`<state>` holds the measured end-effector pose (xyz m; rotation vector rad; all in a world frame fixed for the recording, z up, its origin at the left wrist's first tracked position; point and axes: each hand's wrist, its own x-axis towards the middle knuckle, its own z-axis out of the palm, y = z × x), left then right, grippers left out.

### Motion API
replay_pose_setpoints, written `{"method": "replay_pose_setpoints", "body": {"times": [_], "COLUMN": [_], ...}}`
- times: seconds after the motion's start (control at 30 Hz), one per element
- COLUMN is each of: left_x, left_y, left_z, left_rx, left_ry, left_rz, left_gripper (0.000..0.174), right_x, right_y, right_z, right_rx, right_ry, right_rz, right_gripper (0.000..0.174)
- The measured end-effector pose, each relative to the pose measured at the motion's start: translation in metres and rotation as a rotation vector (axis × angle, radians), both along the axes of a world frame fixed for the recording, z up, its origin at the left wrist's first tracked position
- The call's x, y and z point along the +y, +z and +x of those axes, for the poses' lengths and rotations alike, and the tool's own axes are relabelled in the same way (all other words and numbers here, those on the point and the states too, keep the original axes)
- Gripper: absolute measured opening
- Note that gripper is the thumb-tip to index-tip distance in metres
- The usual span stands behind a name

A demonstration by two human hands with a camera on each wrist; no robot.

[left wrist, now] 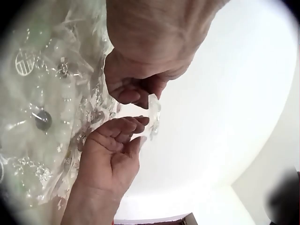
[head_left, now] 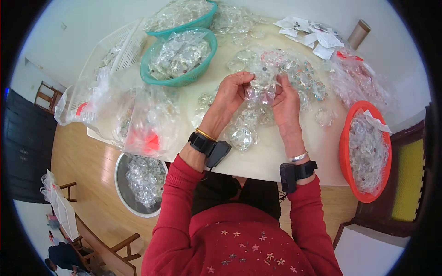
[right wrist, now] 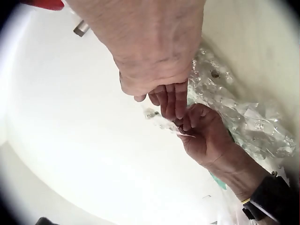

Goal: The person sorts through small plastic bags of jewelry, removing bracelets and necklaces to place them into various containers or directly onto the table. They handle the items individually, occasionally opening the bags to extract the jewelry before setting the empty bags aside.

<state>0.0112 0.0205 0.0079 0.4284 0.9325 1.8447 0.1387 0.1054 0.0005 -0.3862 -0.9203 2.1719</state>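
Observation:
Between the two hands, above the table, hangs a small clear plastic bag [head_left: 263, 87] with beaded contents. The left hand [head_left: 234, 94] pinches its left edge between thumb and curled fingers. On the other edge the right hand [head_left: 286, 103] has its thumb and fingers. In the left wrist view the bag [left wrist: 153, 117] shows edge-on between the left hand [left wrist: 145, 61] and right hand [left wrist: 105, 159]. From the right wrist the bag [right wrist: 164, 123] is partly hidden by the right hand [right wrist: 150, 51], with the left hand [right wrist: 208, 138] beyond.
Bagged beads [head_left: 244, 131] lie beneath the hands. Green baskets [head_left: 209, 60] stand at the back left, a red basket [head_left: 343, 152] at the right. White packets [head_left: 324, 40] lie near a cardboard roll [head_left: 359, 34]. A metal basin [head_left: 123, 193] sits on the floor.

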Motion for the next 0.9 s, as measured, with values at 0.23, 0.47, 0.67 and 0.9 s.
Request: {"method": "replay_pose_setpoints", "body": {"times": [0.23,0.47,0.67,0.9], "left_x": [-0.001,-0.003,-0.005,0.000], "left_y": [-0.001,0.000,0.006,-0.002], "left_z": [-0.004,0.014,0.023,0.008], "left_rx": [0.393,0.907,1.277,0.629], "left_ry": [0.048,0.248,0.372,0.243], "left_rz": [-0.019,0.026,0.042,-0.017], "left_gripper": [0.009,0.011,0.011,0.010], "right_x": [-0.005,-0.013,-0.010,-0.001], "right_y": [0.000,0.008,0.004,-0.005], "right_z": [0.000,-0.001,0.002,0.000], "right_rx": [-0.175,-0.408,-0.546,-0.197], "right_ry": [-0.088,-0.353,-0.369,-0.167], "right_rz": [0.251,0.527,0.678,0.329], "right_gripper": [0.031,0.037,0.038,0.046]}}
